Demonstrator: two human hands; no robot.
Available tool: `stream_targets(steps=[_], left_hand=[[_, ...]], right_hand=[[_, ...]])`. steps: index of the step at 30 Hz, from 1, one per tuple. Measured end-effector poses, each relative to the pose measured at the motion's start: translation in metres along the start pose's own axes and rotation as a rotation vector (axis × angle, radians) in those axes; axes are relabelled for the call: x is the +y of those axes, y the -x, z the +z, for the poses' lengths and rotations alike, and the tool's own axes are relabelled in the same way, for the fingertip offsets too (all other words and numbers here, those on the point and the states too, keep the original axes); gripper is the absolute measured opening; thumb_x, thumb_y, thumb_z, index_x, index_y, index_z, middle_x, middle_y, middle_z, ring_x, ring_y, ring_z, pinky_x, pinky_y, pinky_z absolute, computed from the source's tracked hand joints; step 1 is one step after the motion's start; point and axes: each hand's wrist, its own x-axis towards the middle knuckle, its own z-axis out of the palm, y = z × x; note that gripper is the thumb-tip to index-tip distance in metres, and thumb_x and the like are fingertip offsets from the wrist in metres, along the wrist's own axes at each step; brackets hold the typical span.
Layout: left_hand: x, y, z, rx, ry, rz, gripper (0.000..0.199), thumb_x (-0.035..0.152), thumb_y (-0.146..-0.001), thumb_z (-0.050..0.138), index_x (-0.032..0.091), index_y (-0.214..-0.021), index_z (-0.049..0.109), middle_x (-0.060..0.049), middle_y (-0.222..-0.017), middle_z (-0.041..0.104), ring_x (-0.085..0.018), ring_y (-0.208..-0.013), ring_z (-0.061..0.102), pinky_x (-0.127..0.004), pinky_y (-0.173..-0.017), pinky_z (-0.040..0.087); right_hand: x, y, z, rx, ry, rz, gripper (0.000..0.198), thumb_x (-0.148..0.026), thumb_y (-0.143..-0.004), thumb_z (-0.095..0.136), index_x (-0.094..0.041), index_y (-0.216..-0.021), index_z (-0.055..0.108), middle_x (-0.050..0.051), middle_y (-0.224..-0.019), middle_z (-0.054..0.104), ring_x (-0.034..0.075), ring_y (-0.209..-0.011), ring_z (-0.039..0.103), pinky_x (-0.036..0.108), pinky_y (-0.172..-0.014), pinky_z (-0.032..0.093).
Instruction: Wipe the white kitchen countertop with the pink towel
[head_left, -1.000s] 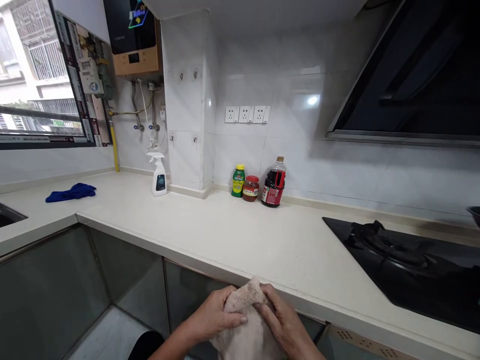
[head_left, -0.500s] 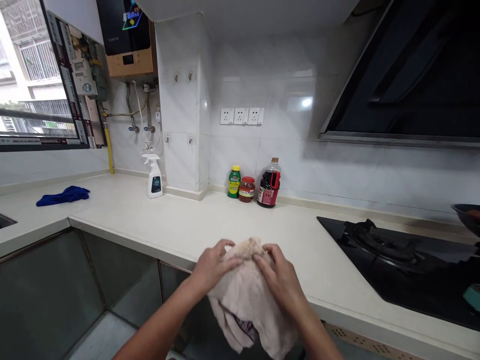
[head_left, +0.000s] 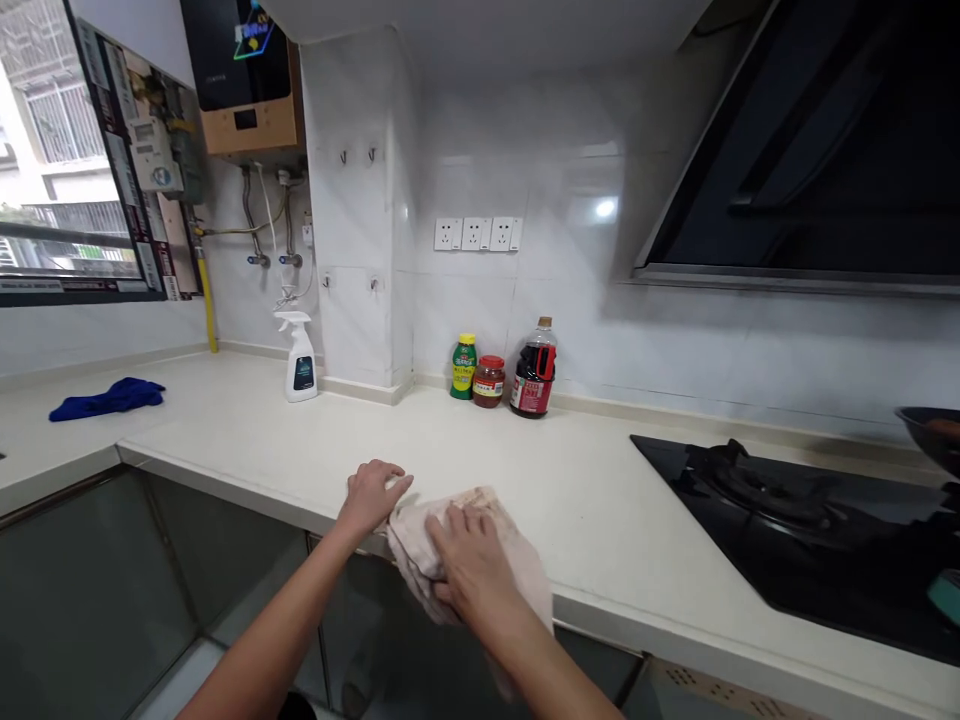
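Observation:
A pale, stained cloth [head_left: 525, 565] lies partly folded over the front edge of the white countertop [head_left: 585, 480], with its lower part hanging down. My right hand [head_left: 474, 560] presses on it from above, fingers bent into the fabric. Just left of the cloth, my left hand [head_left: 371, 492] rests at the counter edge, its thumb and fingers apart and nothing in them. Stains show along the cloth's upper edge. Part of the fabric is hidden under my right hand.
Against the back wall stand a green bottle [head_left: 463, 368], a red-lidded jar [head_left: 489, 382] and a dark sauce bottle [head_left: 534, 370]. Further left are a white spray bottle [head_left: 301, 362] and a blue cloth [head_left: 109, 398]. A black gas hob [head_left: 750, 530] lies at the right.
Both hands held the cloth up by its top; now it is down on the counter edge. My left hand has let go and moved left, while my right hand has shifted left onto the cloth.

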Motion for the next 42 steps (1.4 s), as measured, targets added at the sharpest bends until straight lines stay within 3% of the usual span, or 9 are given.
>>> stream_targets(steps=[6, 11, 15, 21, 26, 30, 33, 36, 42], left_hand=[[-0.012, -0.007, -0.01, 0.095, 0.192, -0.104, 0.05, 0.06, -0.086, 0.045, 0.018, -0.096, 0.07, -0.011, -0.105, 0.073, -0.026, -0.102, 0.065, -0.038, -0.097, 0.049], [-0.01, -0.005, -0.015, 0.066, 0.206, -0.106, 0.047, 0.062, -0.08, 0.051, 0.02, -0.09, 0.07, -0.009, -0.1, 0.075, -0.027, -0.099, 0.066, -0.038, -0.094, 0.049], [-0.006, -0.003, -0.016, 0.045, 0.219, -0.122, 0.046, 0.062, -0.079, 0.052, 0.02, -0.09, 0.069, -0.007, -0.097, 0.075, -0.027, -0.095, 0.066, -0.037, -0.091, 0.049], [-0.002, 0.0, -0.017, 0.065, 0.222, -0.149, 0.042, 0.058, -0.08, 0.051, 0.021, -0.088, 0.07, -0.006, -0.094, 0.075, -0.025, -0.091, 0.066, -0.034, -0.087, 0.05], [-0.002, 0.002, -0.014, 0.047, 0.218, -0.138, 0.04, 0.056, -0.08, 0.051, 0.022, -0.088, 0.07, -0.005, -0.096, 0.076, -0.026, -0.094, 0.067, -0.035, -0.088, 0.05], [0.005, 0.005, -0.012, 0.029, 0.185, -0.114, 0.037, 0.054, -0.082, 0.05, 0.023, -0.087, 0.071, -0.004, -0.097, 0.076, -0.026, -0.097, 0.068, -0.035, -0.092, 0.048], [0.016, 0.006, -0.011, 0.002, 0.128, -0.077, 0.035, 0.051, -0.085, 0.05, 0.024, -0.085, 0.072, -0.003, -0.097, 0.077, -0.026, -0.099, 0.068, -0.038, -0.1, 0.044], [0.024, 0.006, -0.012, -0.055, 0.069, -0.074, 0.036, 0.051, -0.087, 0.05, 0.024, -0.085, 0.073, -0.004, -0.098, 0.078, -0.028, -0.101, 0.068, -0.043, -0.105, 0.04], [0.024, 0.007, -0.012, -0.04, 0.039, -0.06, 0.039, 0.052, -0.089, 0.047, 0.023, -0.087, 0.074, -0.006, -0.103, 0.078, -0.028, -0.103, 0.066, -0.045, -0.104, 0.038]], right_hand=[[-0.033, -0.029, 0.018, 0.041, 0.026, -0.041, 0.095, -0.036, -0.079, 0.093, -0.023, -0.154, 0.037, 0.02, -0.154, 0.035, 0.05, -0.132, 0.039, 0.063, -0.107, 0.038], [-0.015, 0.0, 0.031, 0.111, 0.069, -0.047, 0.059, -0.019, -0.097, 0.068, -0.022, -0.151, 0.043, 0.021, -0.147, 0.045, 0.044, -0.129, 0.045, 0.057, -0.101, 0.045], [0.023, 0.043, 0.036, 0.156, 0.116, -0.036, 0.059, -0.007, -0.096, 0.061, -0.026, -0.149, 0.046, 0.019, -0.144, 0.048, 0.042, -0.129, 0.046, 0.058, -0.1, 0.044], [0.108, 0.13, 0.027, 0.242, 0.237, -0.104, 0.073, -0.011, -0.082, 0.076, -0.023, -0.147, 0.047, 0.022, -0.141, 0.047, 0.042, -0.125, 0.046, 0.056, -0.097, 0.043], [0.189, 0.216, 0.028, 0.282, 0.262, 0.08, 0.065, -0.02, -0.076, 0.073, -0.029, -0.137, 0.055, 0.014, -0.131, 0.055, 0.04, -0.115, 0.052, 0.052, -0.093, 0.042], [0.219, 0.247, 0.022, 0.325, 0.334, 0.14, 0.06, -0.026, -0.072, 0.069, -0.025, -0.131, 0.057, 0.015, -0.122, 0.058, 0.041, -0.107, 0.054, 0.052, -0.084, 0.042], [0.21, 0.239, 0.008, 0.238, 0.405, 0.148, 0.062, -0.028, -0.068, 0.073, -0.026, -0.128, 0.059, 0.015, -0.119, 0.058, 0.041, -0.105, 0.053, 0.051, -0.081, 0.041], [0.177, 0.21, -0.006, 0.135, 0.445, 0.165, 0.066, -0.029, -0.064, 0.087, -0.026, -0.125, 0.063, 0.014, -0.119, 0.058, 0.042, -0.107, 0.051, 0.049, -0.081, 0.042], [0.069, 0.095, -0.024, 0.0, 0.184, 0.117, 0.064, -0.027, -0.069, 0.099, -0.025, -0.122, 0.064, 0.012, -0.115, 0.059, 0.038, -0.104, 0.051, 0.05, -0.088, 0.043]])
